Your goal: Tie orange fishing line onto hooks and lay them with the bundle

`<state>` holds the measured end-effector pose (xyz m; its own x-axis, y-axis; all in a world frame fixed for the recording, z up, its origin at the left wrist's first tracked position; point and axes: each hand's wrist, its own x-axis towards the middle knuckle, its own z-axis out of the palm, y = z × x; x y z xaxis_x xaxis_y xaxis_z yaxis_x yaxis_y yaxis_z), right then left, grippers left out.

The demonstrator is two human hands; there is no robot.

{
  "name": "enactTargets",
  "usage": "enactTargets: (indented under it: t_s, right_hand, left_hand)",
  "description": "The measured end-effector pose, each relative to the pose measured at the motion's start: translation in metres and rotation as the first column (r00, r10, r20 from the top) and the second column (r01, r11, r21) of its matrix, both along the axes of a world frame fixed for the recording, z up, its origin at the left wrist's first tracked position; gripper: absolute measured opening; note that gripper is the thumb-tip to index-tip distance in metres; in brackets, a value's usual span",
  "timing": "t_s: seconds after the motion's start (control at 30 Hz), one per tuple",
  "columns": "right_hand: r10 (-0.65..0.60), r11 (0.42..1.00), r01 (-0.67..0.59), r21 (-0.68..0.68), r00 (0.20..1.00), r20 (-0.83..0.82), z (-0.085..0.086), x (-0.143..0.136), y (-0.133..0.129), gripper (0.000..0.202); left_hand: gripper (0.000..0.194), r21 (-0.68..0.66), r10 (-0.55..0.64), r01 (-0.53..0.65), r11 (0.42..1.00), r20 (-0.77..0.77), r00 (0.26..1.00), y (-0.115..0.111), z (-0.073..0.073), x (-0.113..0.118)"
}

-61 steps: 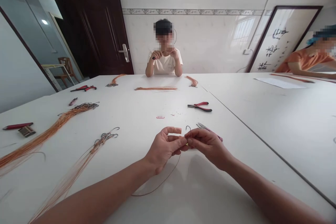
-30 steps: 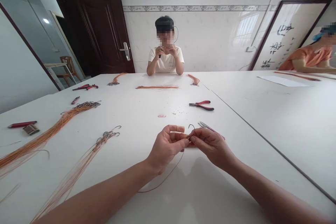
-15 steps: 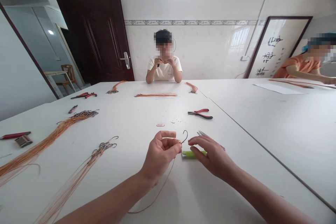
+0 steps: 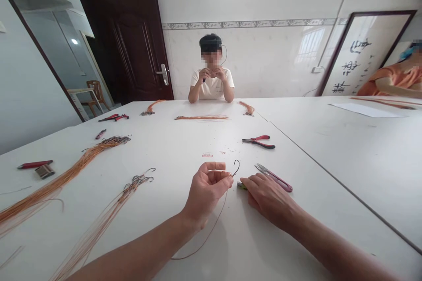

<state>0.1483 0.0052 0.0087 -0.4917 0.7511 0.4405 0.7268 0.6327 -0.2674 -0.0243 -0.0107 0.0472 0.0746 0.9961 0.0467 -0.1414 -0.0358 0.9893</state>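
Note:
Between thumb and fingers, my left hand pinches a dark fish hook, its bend pointing up. A thin reddish line hangs from that hand and curves down to the table. My right hand is lowered over a green object, its fingers wrapped over it so only the left end shows. Just beyond the right hand lie small snips with pink handles, blades pointing left.
Bundles of hooks on orange line and a smaller bundle lie left. Red-handled pliers rest ahead. A red pen is far left. One person sits opposite, another at far right.
My right hand has come down from above the green object onto it, and its fingers have closed. The snips are now uncovered. The view has shifted slightly; my left hand still pinches the hook.

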Motion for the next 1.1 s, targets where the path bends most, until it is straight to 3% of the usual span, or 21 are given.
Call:
enactTargets:
  t_s: [0.1, 0.17, 0.27, 0.33, 0.43, 0.53, 0.87, 1.1]
  right_hand:
    - [-0.05, 0.998, 0.046, -0.04, 0.991, -0.125, 0.002, 0.0, -0.002, 0.014]
    - [-0.152, 0.976, 0.1, -0.196, 0.95, -0.272, 0.005, 0.0, -0.006, 0.013]
    - [-0.305, 0.838, -0.005, -0.546, 0.826, -0.475, 0.009, -0.001, -0.012, 0.015]
    - [-0.334, 0.741, -0.15, -0.654, 0.763, -0.554, 0.011, -0.003, -0.015, 0.017]
    - [-0.312, 0.698, -0.279, -0.66, 0.711, -0.631, 0.014, -0.006, -0.02, 0.018]
    - [-0.3, 0.674, -0.325, -0.663, 0.7, -0.648, 0.015, -0.009, -0.024, 0.021]
    - [-0.407, 0.647, -0.267, -0.714, 0.67, -0.62, 0.01, -0.011, -0.02, 0.047]
    - [-0.415, 0.65, -0.196, -0.734, 0.717, -0.56, 0.017, -0.014, -0.019, 0.052]
  left_hand:
    - [0.028, -0.001, 0.01, -0.01, 1.0, 0.012, 1.0, 0.0, 0.0, 0.001]
    - [0.028, -0.014, 0.007, -0.007, 1.0, 0.015, 1.0, 0.0, 0.0, 0.002]
    - [0.027, -0.04, -0.008, 0.009, 0.999, 0.01, 1.0, 0.001, -0.003, 0.001]
    - [0.027, -0.04, -0.012, 0.013, 0.999, 0.005, 1.0, 0.002, -0.006, 0.0]
    - [0.026, -0.031, -0.015, 0.015, 0.999, -0.002, 1.0, 0.003, -0.008, 0.0]
    - [0.027, -0.028, -0.035, 0.035, 0.999, -0.001, 0.999, 0.002, -0.008, 0.001]
    - [0.024, 0.001, -0.086, 0.086, 0.996, 0.023, 0.996, 0.0, -0.007, 0.002]
    - [0.023, 0.008, -0.116, 0.116, 0.993, -0.005, 0.993, -0.001, -0.007, 0.002]
